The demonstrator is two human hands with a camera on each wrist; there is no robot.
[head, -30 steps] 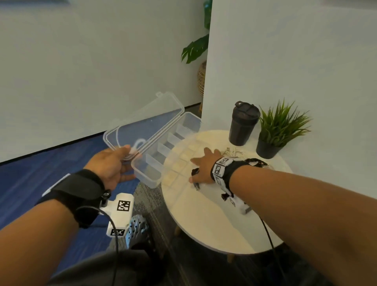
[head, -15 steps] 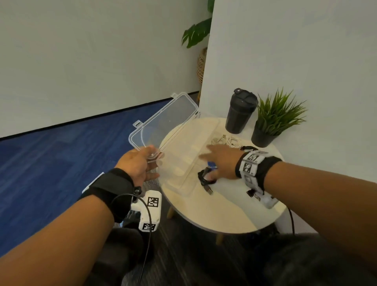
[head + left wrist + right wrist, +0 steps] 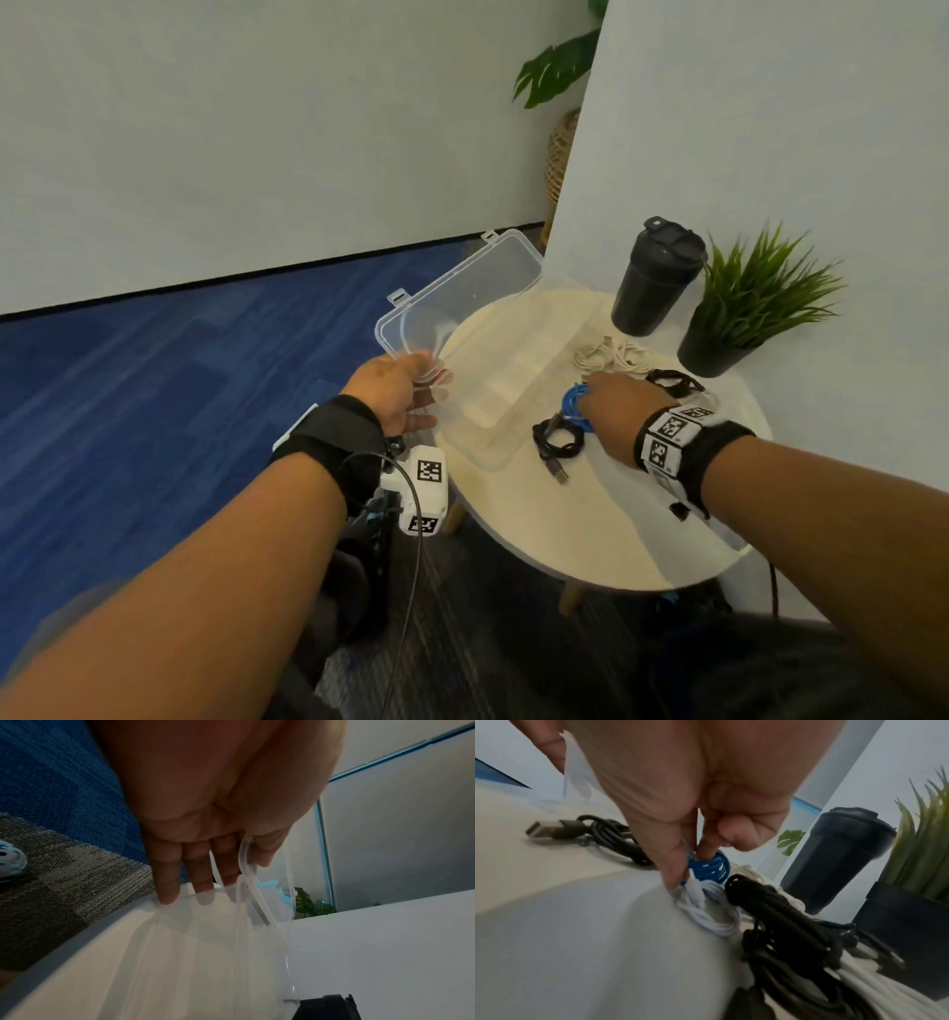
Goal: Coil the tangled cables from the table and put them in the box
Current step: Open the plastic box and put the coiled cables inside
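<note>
Head view: at frame centre the clear plastic box (image 3: 493,406) lies open on the round counter (image 3: 590,534), its lid (image 3: 462,303) angled up toward the upper left. The left hand (image 3: 395,390) pinches the lid's near rim. Right of centre, the right hand (image 3: 616,406) reaches onto a blue cable coil (image 3: 575,403), with a black USB cable (image 3: 557,442) just below it and white cables (image 3: 611,355) above.

Left wrist view: fingers (image 3: 200,870) lie straight under the lid rim (image 3: 250,874), thumb on top.

Right wrist view: thumb and fingers (image 3: 706,845) pinch the blue coil (image 3: 712,870), touching a white cable (image 3: 713,914); a black braided cable (image 3: 777,906) lies at right.
</note>
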